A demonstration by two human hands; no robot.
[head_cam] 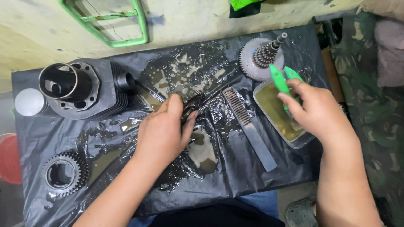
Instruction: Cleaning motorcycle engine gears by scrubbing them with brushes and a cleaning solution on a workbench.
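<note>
My left hand (pixel 162 130) grips a dark toothed gear (pixel 191 103), pressed against the wet black plastic sheet (pixel 235 168) at the middle of the work surface. My right hand (pixel 317 111) holds a green-handled brush (pixel 280 82) whose head dips into a clear plastic tub (pixel 263 90) of yellowish-brown liquid on the right. A grey wire brush (pixel 248 126) lies flat on the sheet between my two hands.
A black finned engine cylinder (pixel 84 90) lies at the left, a white cap (pixel 28 102) beside it. A ring gear (pixel 65 173) rests at the front left. A gear cluster on a shaft (pixel 263 56) stands at the back right. A green frame (pixel 113 21) lies behind.
</note>
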